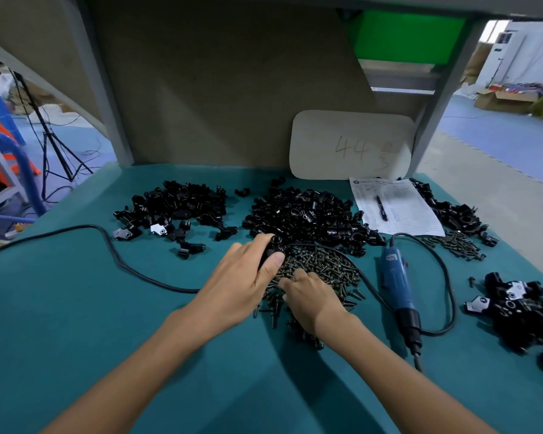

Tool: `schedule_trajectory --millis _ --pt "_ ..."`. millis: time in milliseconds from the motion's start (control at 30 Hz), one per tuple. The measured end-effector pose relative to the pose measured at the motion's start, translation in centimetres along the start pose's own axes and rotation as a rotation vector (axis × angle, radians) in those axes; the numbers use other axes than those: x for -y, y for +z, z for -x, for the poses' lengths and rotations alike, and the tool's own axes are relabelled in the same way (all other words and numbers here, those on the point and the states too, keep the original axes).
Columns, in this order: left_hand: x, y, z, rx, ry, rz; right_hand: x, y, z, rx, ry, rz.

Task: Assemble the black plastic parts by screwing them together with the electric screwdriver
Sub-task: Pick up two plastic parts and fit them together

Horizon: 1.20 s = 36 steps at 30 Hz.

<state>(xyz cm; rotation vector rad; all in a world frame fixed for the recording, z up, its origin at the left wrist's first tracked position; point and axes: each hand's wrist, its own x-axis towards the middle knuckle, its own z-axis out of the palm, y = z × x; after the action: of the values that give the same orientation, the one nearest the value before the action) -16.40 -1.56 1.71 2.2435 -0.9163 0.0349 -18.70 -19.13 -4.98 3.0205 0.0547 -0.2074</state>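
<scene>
A teal work table [76, 308] is seen from above, with 2 bare forearms reaching in from the near edge. A black plastic part [275, 245] is gripped by the left hand [248, 277], with the thumb curled over it, at the far edge of a pile of dark screws [326, 270]. The right hand [311, 297] is laid on the same pile with its fingertips buried among the screws; whether a screw is pinched cannot be told. A blue electric screwdriver [395, 283] is laid flat just right of the pile, untouched. A black cord [138, 270] is trailed across the table. Behind the hands, loose black parts are piled in a left heap [176, 205] and a middle heap [304, 214]. More are gathered in a right heap [521, 311] at the table's edge. A printed sheet [402, 214] with a pen [381, 208] on it is laid beyond the screwdriver.
</scene>
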Motion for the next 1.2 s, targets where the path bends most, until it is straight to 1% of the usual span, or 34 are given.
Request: schedule_trajectory --millis 167,200,233,267,333,400,467,533,633,700,767,933,1067,1200 --pt "-0.4 -0.1 0.0 0.004 -0.006 -0.015 -0.1 0.5 -0.1 -0.075 -0.026 -0.024" --pt "-0.3 -0.2 0.1 0.007 -0.008 -0.021 -0.3 0.4 0.0 -0.094 -0.026 -0.051" --pt "-0.3 -0.3 0.1 0.009 -0.01 -0.026 -0.5 0.1 0.1 -0.142 -0.017 -0.129" --pt "-0.3 -0.4 0.2 0.007 -0.013 -0.03 -1.0 -0.4 0.4 -0.199 0.027 -0.275" --pt "-0.3 -0.6 0.3 0.004 -0.011 -0.04 -2.1 -1.9 1.0 -0.278 0.158 -0.671" --pt "-0.3 -0.6 0.4 0.003 -0.005 -0.042 -2.9 -3.4 1.9 -0.296 0.17 -1.011" --pt "-0.2 -0.7 0.4 0.001 0.0 -0.03 -2.9 -4.5 2.9 -0.298 0.114 -1.288" --pt "-0.2 -0.7 0.4 -0.005 0.007 -0.019 -2.4 -5.5 3.8 -0.35 0.049 -1.47" --pt "-0.3 -0.6 0.2 -0.015 0.032 -0.038 -1.8 -6.6 5.1 -0.436 -0.003 -1.688" --pt "-0.3 -0.5 0.2 -0.013 0.049 -0.054 -1.5 -7.2 5.7 -0.46 -0.046 -1.801" --pt "-0.4 -0.5 0.2 -0.013 0.056 -0.067 -1.0 -7.5 5.9 -0.495 -0.066 -1.788" --pt "-0.4 -0.7 0.3 -0.011 0.032 -0.098 -0.6 -7.7 5.9 -0.548 -0.047 -1.588" --pt "-0.3 -0.8 0.3 -0.008 0.019 -0.124 -1.0 -7.9 6.2 -0.519 -0.097 -1.528" --pt "-0.3 -0.8 0.4 -0.013 0.02 -0.127 -1.3 -7.9 6.0 -0.469 -0.091 -1.497"
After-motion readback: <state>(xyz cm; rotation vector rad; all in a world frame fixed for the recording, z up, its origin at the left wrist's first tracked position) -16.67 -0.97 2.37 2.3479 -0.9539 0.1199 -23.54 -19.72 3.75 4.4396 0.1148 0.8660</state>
